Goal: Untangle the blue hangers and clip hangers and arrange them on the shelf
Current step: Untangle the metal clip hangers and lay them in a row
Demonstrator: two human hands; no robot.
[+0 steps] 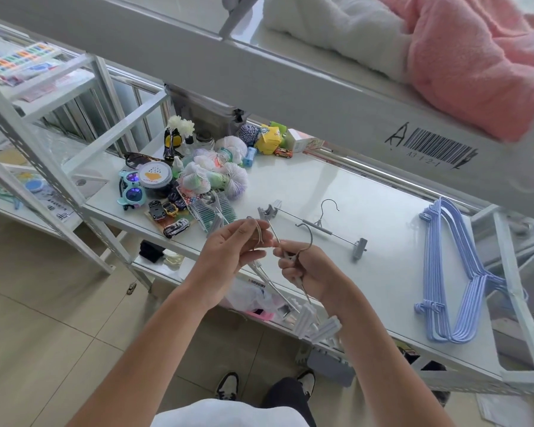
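Note:
A stack of blue hangers [463, 272] lies flat at the right end of the white shelf [336, 186]. One grey clip hanger [318, 226] rests on the shelf in the middle, hook pointing away. My left hand [235, 248] pinches the metal hook of a clip hanger in front of the shelf edge. My right hand [305, 266] grips the hook and rod of another clip hanger [312, 322], whose grey clips hang below my wrists. The two held hangers cross between my hands.
A clutter of toy cars [167, 214], sunglasses [131, 189], yarn balls [228, 177] and small bottles fills the shelf's left part. An upper shelf beam [290, 87] with a barcode overhangs, with pink cloth [475, 57] on top. A lower shelf holds bags.

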